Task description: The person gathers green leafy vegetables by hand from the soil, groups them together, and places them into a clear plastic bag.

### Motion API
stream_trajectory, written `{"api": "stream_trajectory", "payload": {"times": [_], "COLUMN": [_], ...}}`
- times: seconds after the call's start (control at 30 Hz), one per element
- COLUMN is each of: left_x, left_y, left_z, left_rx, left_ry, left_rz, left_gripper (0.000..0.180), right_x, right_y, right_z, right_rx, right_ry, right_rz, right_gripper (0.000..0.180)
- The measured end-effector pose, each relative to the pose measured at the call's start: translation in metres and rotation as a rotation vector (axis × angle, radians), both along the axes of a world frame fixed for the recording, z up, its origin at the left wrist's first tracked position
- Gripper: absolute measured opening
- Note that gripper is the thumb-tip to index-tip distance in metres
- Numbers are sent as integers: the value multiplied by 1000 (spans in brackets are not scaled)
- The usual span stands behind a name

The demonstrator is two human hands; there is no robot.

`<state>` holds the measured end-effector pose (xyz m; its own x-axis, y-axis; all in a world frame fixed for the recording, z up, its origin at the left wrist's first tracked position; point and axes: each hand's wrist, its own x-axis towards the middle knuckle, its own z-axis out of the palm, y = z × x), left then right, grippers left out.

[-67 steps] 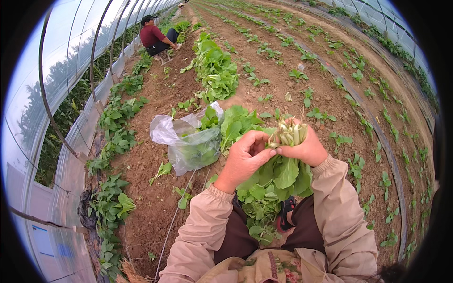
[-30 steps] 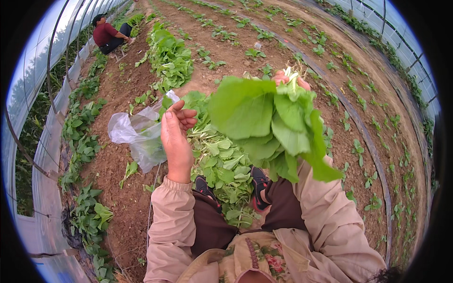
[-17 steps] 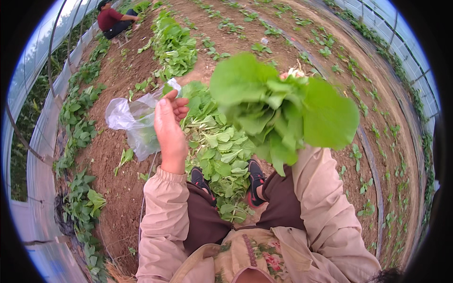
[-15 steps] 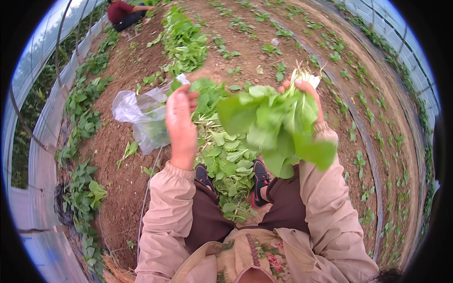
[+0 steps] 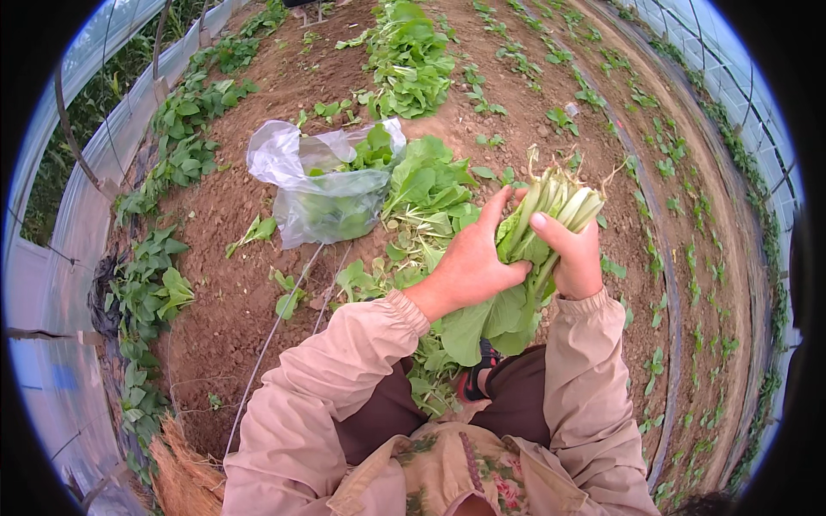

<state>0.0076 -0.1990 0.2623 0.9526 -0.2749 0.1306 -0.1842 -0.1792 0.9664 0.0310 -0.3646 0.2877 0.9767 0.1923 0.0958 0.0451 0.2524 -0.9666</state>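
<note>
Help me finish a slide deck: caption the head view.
Left hand and right hand hold a bunch of leafy greens; a plastic bag sits on soil.

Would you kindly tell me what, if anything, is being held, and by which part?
A bunch of green leafy vegetables with pale stalks: the right hand grips the stalks near the root end; the left hand holds its left side.

Inside the plastic bag (image 5: 274, 165), the leafy greens (image 5: 373, 153) are largely blurred by its film. Beyond the bag, another person (image 5: 297, 3) is cut off; right of it, fingers of the right hand (image 5: 578, 262) are partly hidden behind the pale-stemmed bunch (image 5: 559, 202).
</note>
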Motion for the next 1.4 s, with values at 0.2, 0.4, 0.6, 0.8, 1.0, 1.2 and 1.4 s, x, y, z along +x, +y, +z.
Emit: {"api": "stream_trajectory", "payload": {"times": [0.2,0.4,0.6,0.8,1.0,1.2,1.4], "left_x": [38,66,98,140,151,138,115], "left_y": [8,68,217,353,360,324,318], "left_z": [-13,-6,-52,-147,-172,-158,-159], "left_rx": [105,170,399,656,-208,-307,-223], "left_ry": [-136,57,-280,-121,-230,-394,-448], "left_rz": [167,-221,891,1470,1323,1307,1184], "left_gripper": [93,107,85,94,65,62,60], "right_x": [28,70,149,308,370,340,267], "right_y": [24,43,64,213,399,453,486], "right_z": [-26,-61,-58,-86,-168,-281,-345], "right_rx": [-219,-151,-372,-586,-1409,-1337,-1489], "right_ry": [-25,187,216,-268,-362,-102,-303], "right_rz": [116,107,316,666,1230,1979,1303], "right_gripper": [74,48,76,76,52,37,51]}}
